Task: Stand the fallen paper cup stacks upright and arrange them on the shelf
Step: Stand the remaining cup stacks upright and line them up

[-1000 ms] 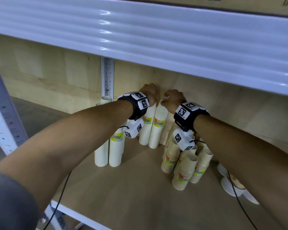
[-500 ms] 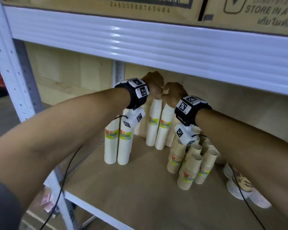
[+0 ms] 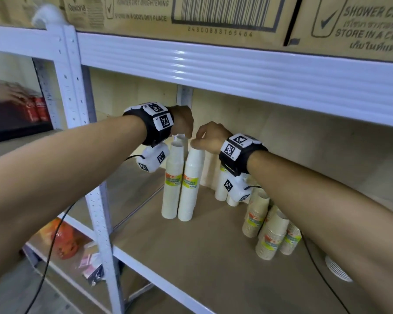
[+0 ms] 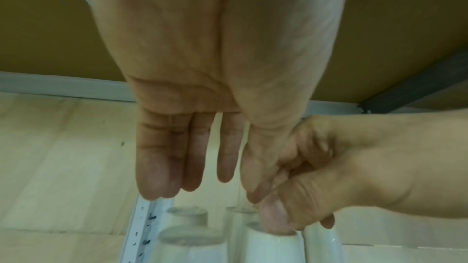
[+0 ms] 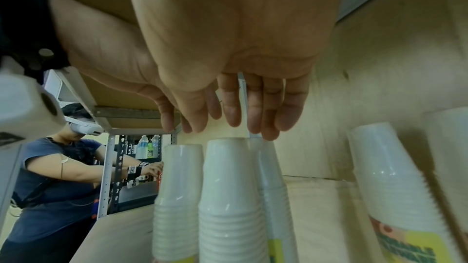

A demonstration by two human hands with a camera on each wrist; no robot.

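Two tall white paper cup stacks (image 3: 171, 189) (image 3: 190, 189) stand upright side by side near the shelf's left end. My left hand (image 3: 183, 132) hangs over them with straight fingers (image 4: 200, 157) pointing down, holding nothing. My right hand (image 3: 202, 141) is beside it, fingers (image 5: 253, 115) loosely down, fingertips at the top of the right front stack (image 5: 228, 187). More white stacks (image 3: 220, 191) stand behind, partly hidden by my right wrist. Several brown cup stacks (image 3: 270, 234) lean together to the right.
The wooden shelf board (image 3: 191, 257) has bare room in front. A white beam (image 3: 236, 64) with cardboard boxes above hangs low over my hands. A pile of paper plates (image 3: 337, 268) lies at the far right. Another person (image 5: 50, 187) works at the neighbouring rack.
Both hands have come away from the tops of the two rear white stacks and now sit over the front pair. The head view has pulled back and lifted.
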